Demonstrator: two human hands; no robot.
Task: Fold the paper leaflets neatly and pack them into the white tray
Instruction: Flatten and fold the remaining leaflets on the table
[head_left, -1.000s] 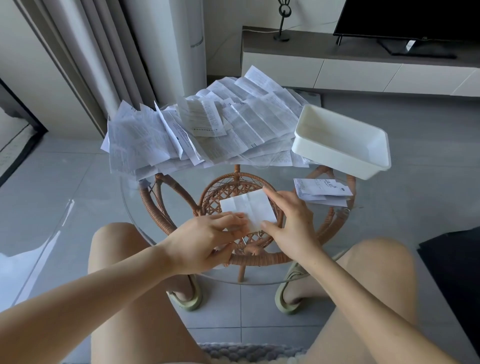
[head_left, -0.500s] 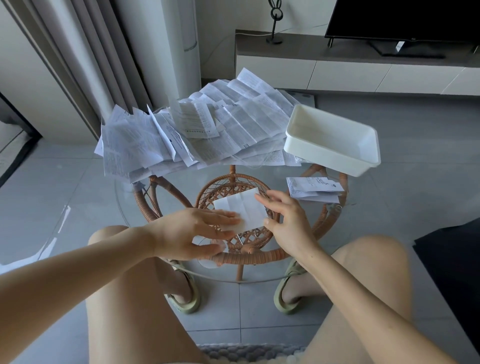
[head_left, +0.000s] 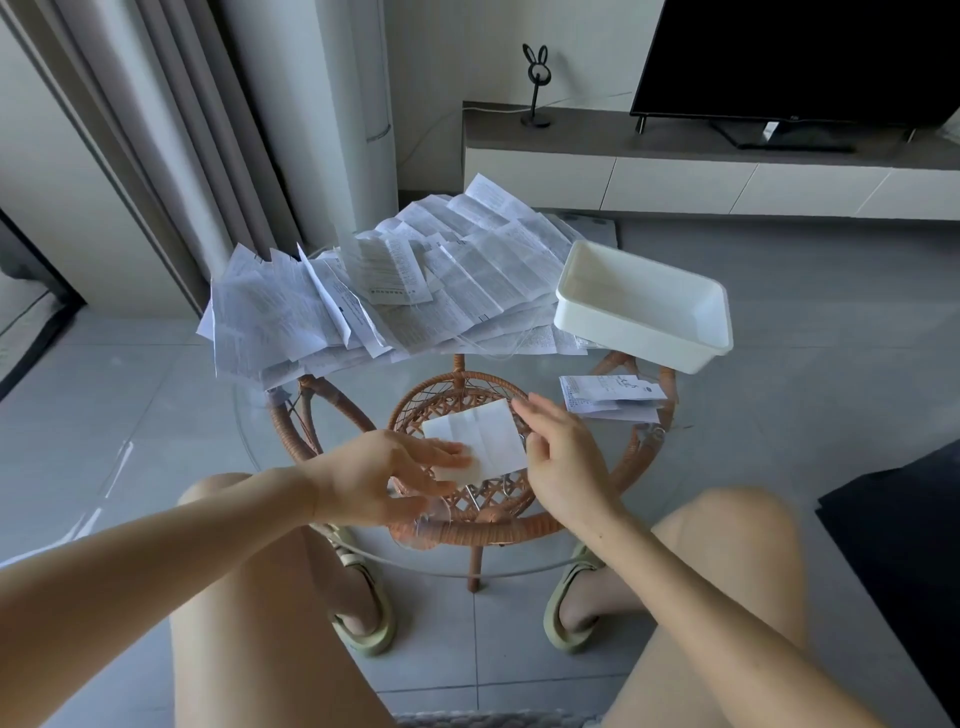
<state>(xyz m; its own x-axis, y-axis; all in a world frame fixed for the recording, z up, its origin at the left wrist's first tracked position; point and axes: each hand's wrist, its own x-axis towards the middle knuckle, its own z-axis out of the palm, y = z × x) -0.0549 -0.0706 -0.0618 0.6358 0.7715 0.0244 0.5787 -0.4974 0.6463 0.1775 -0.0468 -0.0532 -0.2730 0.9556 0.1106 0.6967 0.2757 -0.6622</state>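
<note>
A folded white leaflet (head_left: 480, 439) lies flat on the round glass table (head_left: 597, 556), above the rattan frame. My left hand (head_left: 384, 475) lies at its left edge with straight fingers pressing the near left corner. My right hand (head_left: 563, 457) sits at its right edge, fingers relaxed and spread, touching the paper's right side. A large heap of unfolded printed leaflets (head_left: 384, 296) covers the far half of the table. The white tray (head_left: 641, 304) stands at the far right, nothing visible inside. A small stack of folded leaflets (head_left: 610, 397) lies just in front of it.
The glass top rests on a rattan base (head_left: 467, 525). My bare knees and sandalled feet show under the near edge. A curtain (head_left: 171, 130) hangs at the left; a TV cabinet (head_left: 701, 171) with a screen stands behind. A dark cushion (head_left: 914, 545) lies at the right.
Both hands have loosened from curled grips on the leaflet to straighter fingers resting at its edges. The leaflet now lies flatter. The camera view tilted up a little.
</note>
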